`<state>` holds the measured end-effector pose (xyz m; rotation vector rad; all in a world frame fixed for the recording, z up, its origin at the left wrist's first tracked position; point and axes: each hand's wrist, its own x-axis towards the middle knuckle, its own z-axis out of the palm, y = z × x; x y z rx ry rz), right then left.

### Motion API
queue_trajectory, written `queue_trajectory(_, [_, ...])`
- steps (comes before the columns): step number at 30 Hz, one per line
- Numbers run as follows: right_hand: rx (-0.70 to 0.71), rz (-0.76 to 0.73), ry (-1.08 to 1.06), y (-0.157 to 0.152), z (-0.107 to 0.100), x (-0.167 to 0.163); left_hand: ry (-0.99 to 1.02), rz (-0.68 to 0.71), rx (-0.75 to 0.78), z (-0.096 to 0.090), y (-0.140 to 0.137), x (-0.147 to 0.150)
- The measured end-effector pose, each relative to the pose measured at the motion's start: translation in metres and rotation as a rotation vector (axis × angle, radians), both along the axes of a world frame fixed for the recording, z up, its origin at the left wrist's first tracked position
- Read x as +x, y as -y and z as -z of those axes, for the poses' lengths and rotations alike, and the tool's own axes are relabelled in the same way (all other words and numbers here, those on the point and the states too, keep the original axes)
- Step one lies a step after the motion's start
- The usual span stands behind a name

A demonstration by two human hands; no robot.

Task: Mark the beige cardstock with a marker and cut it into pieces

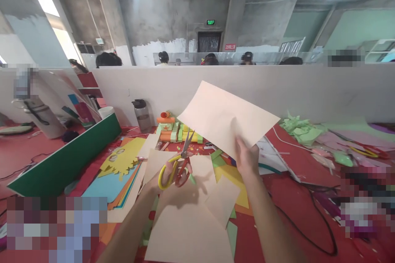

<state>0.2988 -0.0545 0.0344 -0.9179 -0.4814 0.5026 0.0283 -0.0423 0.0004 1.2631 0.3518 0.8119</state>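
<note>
My left hand [169,171] is closed around the handles of a pair of scissors [185,150], one handle yellow and one red. The blades point upward and stand slightly apart. A sheet of cream paper [228,117] is raised above the table in my right hand [247,157], pinched at its lower right edge; the fingers behind it are hidden. The blades are to the left of that sheet's lower edge. Below both hands lie more cream sheets [188,234], overlapping, with shadows across them.
A yellow paper cutout [125,157] and coloured sheets [108,187] lie left, beside a green board [74,152]. Orange and green paper rolls [168,131] and a bottle [142,116] stand near the white partition [148,84]. Green scraps [300,129] and other scissors [364,152] lie right.
</note>
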Motion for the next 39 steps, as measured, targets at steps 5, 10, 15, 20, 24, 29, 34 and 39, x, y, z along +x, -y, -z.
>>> queue_trajectory(5, [-0.004, -0.01, 0.054, 0.002, -0.001, -0.007, -0.06, -0.181, 0.004, 0.009, 0.005, 0.001])
queue_trajectory(10, [0.083, 0.08, 0.001, 0.002, -0.006, -0.009, -0.105, -0.343, -0.012, 0.002, 0.014, 0.002])
queue_trajectory(15, [0.085, 0.083, -0.08, 0.004, -0.011, -0.014, -0.139, -0.29, 0.001, 0.001, 0.015, 0.002])
queue_trajectory(20, [0.084, 0.054, -0.044, 0.003, -0.007, -0.015, -0.125, -0.162, 0.001, 0.002, 0.017, 0.012])
queue_trajectory(24, [0.011, -0.077, 0.024, 0.002, 0.0, -0.02, -0.001, -0.305, -0.008, -0.002, 0.019, 0.028])
queue_trajectory(29, [-0.047, -0.173, 0.101, 0.004, 0.004, -0.035, 0.1, -0.477, -0.105, -0.008, 0.013, 0.032])
queue_trajectory(34, [-0.091, -0.289, 0.277, 0.011, 0.005, -0.039, 0.243, -0.588, -0.249, -0.008, 0.006, 0.03])
queue_trajectory(39, [-0.088, -0.417, 0.402, 0.014, 0.004, -0.036, 0.216, -0.715, -0.296, -0.011, 0.003, 0.034])
